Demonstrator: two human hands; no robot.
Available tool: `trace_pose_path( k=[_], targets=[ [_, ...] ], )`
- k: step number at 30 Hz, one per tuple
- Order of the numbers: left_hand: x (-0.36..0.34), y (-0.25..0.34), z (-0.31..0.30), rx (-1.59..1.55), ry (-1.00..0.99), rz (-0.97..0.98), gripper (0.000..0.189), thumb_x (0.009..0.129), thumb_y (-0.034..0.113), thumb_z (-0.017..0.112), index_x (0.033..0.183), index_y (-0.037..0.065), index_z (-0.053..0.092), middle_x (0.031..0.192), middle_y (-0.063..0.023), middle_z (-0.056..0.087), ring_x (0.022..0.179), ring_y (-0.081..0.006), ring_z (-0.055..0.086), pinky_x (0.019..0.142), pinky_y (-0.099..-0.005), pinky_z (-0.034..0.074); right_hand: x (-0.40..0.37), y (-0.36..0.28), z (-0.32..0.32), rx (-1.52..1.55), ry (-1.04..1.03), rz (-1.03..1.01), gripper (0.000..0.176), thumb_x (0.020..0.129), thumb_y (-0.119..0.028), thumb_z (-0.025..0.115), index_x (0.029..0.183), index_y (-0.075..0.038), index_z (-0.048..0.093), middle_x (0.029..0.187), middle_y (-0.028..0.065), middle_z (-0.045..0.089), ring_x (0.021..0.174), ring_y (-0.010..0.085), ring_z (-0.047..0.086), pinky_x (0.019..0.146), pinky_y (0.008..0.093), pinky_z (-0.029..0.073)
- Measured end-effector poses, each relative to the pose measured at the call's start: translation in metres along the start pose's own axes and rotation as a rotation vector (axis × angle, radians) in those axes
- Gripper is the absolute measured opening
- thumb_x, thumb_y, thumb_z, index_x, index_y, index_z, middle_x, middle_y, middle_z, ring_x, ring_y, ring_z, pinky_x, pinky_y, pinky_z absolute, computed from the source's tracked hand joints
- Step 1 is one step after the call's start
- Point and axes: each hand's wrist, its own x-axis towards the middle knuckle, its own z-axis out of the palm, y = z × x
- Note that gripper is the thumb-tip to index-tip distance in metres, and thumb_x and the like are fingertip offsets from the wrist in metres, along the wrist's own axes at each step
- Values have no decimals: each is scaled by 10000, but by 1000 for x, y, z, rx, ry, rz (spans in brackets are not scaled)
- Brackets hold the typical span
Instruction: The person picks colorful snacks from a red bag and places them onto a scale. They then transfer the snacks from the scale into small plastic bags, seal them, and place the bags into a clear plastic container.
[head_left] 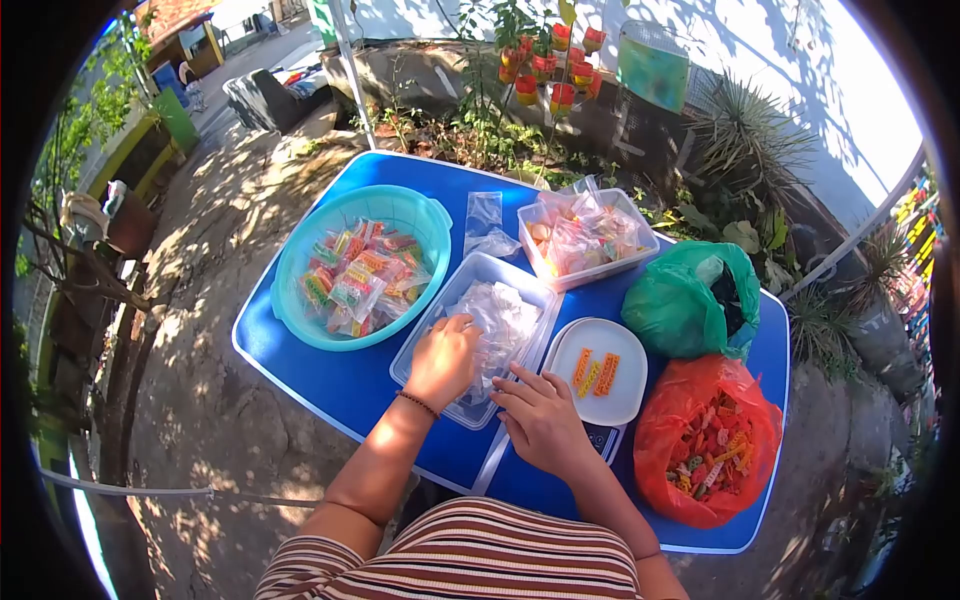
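My left hand (445, 360) is over the left side of a clear plastic tub (402, 362) of small white packets (498, 322), its fingers curled down at them; what they hold, if anything, is hidden. My right hand (545, 420) reaches the tub's right edge with its fingers apart and nothing in them. Just right of it, a white plate (625, 385) bears several orange and yellow crinkled pieces (607, 374) and rests on a dark scale (600, 438). An empty clear bag (484, 212) lies behind the tub.
On the blue table (350, 400), a turquoise basket (440, 235) of filled packets stands left. A clear container (590, 278) of bagged pieces is at the back. At right are a green bag (670, 300) and an open red bag (655, 450) of colourful pieces.
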Motion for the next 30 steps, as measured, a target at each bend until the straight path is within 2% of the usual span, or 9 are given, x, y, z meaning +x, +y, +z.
trace_pose_path(
  k=[2,8,12,16,19,22,25,27,30],
  targets=[
    [9,-7,17,68,55,100,353,777,92,758,1128,76,723,1199,-157,692,1079,-344,668,965,-447,537,-2,-2,2,0,-19,17,254,909,-113,676,1159,-89,717,1314,55,682,1391,264,525,1112,502,374],
    [8,-1,5,81,-77,52,81,806,124,742,867,72,741,901,-134,747,844,-303,731,770,-417,553,-7,-4,2,25,-3,42,260,887,-110,700,1147,-90,710,1306,53,674,1405,254,505,1118,516,363],
    [3,16,-21,-297,112,-148,290,749,243,897,802,28,710,730,-118,696,659,-268,686,644,-358,541,-8,0,-5,141,3,47,254,899,-109,711,1151,-82,718,1287,70,696,1376,275,539,1105,475,391],
    [-1,26,-35,-399,153,-391,430,666,219,968,787,-13,626,719,-100,665,635,-173,619,640,-295,522,-8,5,-8,287,107,87,272,877,-110,745,1142,-63,715,1261,84,709,1336,295,570,1060,448,431],
    [-1,15,-23,-149,402,-175,471,693,310,949,780,-1,605,734,-107,638,628,-225,603,575,-326,486,-9,8,-11,291,113,91,357,870,-99,759,1220,-67,695,1307,114,683,1310,333,584,1041,449,458],
    [-5,20,-27,-449,412,-97,460,695,277,950,822,-8,612,757,-100,626,643,-207,582,571,-337,470,-7,-4,-19,416,255,196,422,885,-92,765,1293,-68,660,1359,151,648,1295,347,598,1038,451,474],
    [-14,44,-33,-820,143,14,375,771,309,906,894,26,693,747,-68,599,651,-175,533,602,-304,443,-5,-11,-22,711,359,274,488,896,-104,775,1355,-52,618,1398,183,611,1298,337,597,1038,449,486],
    [-18,69,-48,-872,-50,19,345,798,326,887,937,51,732,769,-55,609,669,-160,535,620,-291,440,-12,-3,-19,913,321,302,354,919,-34,750,1253,12,642,1253,150,681,1170,215,662,940,335,540],
    [-22,88,-37,-911,-28,36,237,823,229,875,980,84,775,755,-28,587,667,-125,514,629,-280,430,-35,17,-10,1096,379,369,211,947,10,715,1146,43,655,1074,126,720,1018,162,709,827,255,560]
  ],
)
